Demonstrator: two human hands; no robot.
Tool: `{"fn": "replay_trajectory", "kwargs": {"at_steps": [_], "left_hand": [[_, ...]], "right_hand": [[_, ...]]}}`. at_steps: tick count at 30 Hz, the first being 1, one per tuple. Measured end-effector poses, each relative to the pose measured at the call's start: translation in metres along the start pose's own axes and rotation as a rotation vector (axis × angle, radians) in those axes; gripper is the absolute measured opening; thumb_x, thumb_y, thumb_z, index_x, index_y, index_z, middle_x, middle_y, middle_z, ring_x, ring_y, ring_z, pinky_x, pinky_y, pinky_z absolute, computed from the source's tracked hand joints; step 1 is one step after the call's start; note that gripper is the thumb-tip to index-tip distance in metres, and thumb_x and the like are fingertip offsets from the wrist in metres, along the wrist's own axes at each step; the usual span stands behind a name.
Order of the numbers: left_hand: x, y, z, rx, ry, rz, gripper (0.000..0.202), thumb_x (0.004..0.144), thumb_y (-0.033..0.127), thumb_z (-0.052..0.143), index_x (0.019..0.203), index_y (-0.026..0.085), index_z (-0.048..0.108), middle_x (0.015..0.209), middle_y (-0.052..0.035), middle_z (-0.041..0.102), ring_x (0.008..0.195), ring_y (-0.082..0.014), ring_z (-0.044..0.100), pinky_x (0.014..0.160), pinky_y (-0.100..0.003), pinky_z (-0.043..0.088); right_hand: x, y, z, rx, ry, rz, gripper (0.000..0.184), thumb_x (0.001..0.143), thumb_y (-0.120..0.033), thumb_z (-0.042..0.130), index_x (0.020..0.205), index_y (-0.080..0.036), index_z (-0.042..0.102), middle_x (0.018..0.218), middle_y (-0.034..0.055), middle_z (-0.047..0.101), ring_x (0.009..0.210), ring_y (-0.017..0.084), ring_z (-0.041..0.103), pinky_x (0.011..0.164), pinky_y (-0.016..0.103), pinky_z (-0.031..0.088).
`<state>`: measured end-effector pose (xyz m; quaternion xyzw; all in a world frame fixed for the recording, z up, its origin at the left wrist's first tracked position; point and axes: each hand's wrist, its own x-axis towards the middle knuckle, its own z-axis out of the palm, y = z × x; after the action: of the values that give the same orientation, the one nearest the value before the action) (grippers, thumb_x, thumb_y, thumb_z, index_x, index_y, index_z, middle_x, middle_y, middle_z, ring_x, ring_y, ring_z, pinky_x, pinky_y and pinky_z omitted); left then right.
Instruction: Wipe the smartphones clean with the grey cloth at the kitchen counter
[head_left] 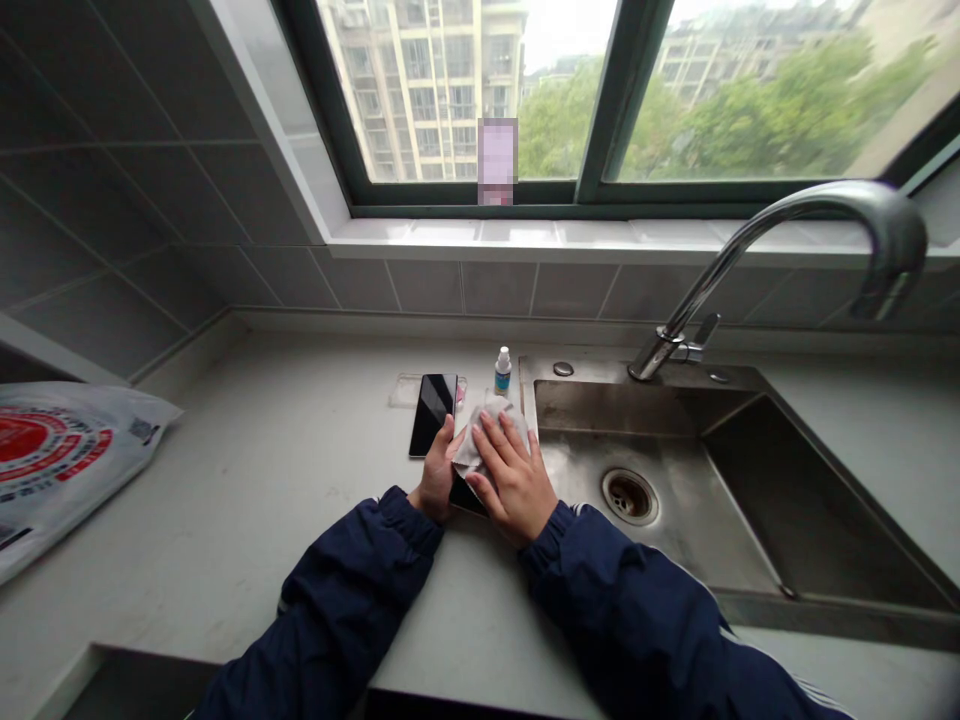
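Note:
My left hand point(437, 470) is closed on the left side of a dark, flat phone-like device point(466, 497), mostly hidden under my hands and a white wipe point(470, 452). My right hand point(514, 478) lies over the wipe with its fingers stretched out, pressing it onto the device. Just left of my hands a black phone point(433, 415) rests on the counter, screen up. It partly covers a clear case point(405, 391). Beyond the wipe stands a small bottle point(502, 371) with a white cap and a blue label.
To the right is a steel sink point(577, 460) with a drain point(630, 496) and a curved chrome faucet point(742, 240). A white plastic bag point(67, 460) with red print lies on the pale counter point(262, 430) at far left. Behind are a tiled wall and a window.

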<state>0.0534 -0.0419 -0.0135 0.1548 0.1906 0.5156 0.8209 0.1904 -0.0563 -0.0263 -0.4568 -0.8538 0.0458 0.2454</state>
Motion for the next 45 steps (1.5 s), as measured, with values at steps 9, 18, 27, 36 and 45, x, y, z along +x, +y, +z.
{"fn": "replay_trajectory", "kwargs": {"at_steps": [9, 18, 27, 36, 45], "left_hand": [[0.0028, 0.0007, -0.0013, 0.022, 0.012, 0.007, 0.069, 0.097, 0.056, 0.039, 0.155, 0.019, 0.032, 0.145, -0.0128, 0.055, 0.139, -0.0310, 0.045, 0.121, -0.048, 0.026], [0.0055, 0.0018, -0.0024, 0.045, -0.026, -0.007, 0.069, 0.098, 0.056, 0.039, 0.154, 0.017, 0.033, 0.146, -0.0140, 0.054, 0.140, -0.0314, 0.044, 0.122, -0.047, 0.025], [0.0066, 0.0015, -0.0013, 0.070, 0.029, 0.023, 0.066, 0.099, 0.051, 0.038, 0.153, 0.015, 0.035, 0.144, -0.0131, 0.056, 0.142, -0.0298, 0.042, 0.122, -0.046, 0.025], [0.0056, 0.0001, -0.0019, 0.080, 0.023, 0.013, 0.067, 0.098, 0.053, 0.041, 0.153, 0.014, 0.035, 0.144, -0.0138, 0.056, 0.139, -0.0306, 0.045, 0.122, -0.046, 0.026], [0.0033, 0.0050, -0.0014, 0.081, 0.036, -0.027, 0.070, 0.096, 0.061, 0.039, 0.146, 0.013, 0.045, 0.133, -0.0168, 0.063, 0.129, -0.0324, 0.056, 0.115, -0.047, 0.036]], "right_hand": [[-0.0002, 0.0018, 0.0018, -0.003, -0.001, 0.000, 0.059, 0.101, -0.040, 0.042, 0.155, -0.018, 0.034, 0.163, 0.0089, 0.025, 0.152, 0.032, 0.017, 0.116, 0.060, 0.023], [0.0006, 0.0042, 0.0026, -0.004, 0.007, -0.001, 0.060, 0.100, -0.040, 0.044, 0.155, -0.019, 0.034, 0.162, 0.0096, 0.027, 0.152, 0.032, 0.018, 0.116, 0.060, 0.025], [0.0010, 0.0060, 0.0022, 0.006, -0.003, -0.002, 0.059, 0.100, -0.039, 0.044, 0.154, -0.018, 0.035, 0.162, 0.0098, 0.026, 0.151, 0.032, 0.018, 0.116, 0.060, 0.025], [-0.0003, 0.0053, 0.0044, 0.018, 0.000, 0.005, 0.060, 0.100, -0.040, 0.046, 0.155, -0.019, 0.033, 0.163, 0.0087, 0.026, 0.152, 0.031, 0.017, 0.117, 0.059, 0.025], [-0.0013, 0.0028, 0.0002, 0.112, 0.069, -0.123, 0.041, 0.101, -0.031, 0.043, 0.137, -0.020, 0.058, 0.150, 0.0088, 0.049, 0.147, 0.027, 0.033, 0.121, 0.059, 0.010]]}}
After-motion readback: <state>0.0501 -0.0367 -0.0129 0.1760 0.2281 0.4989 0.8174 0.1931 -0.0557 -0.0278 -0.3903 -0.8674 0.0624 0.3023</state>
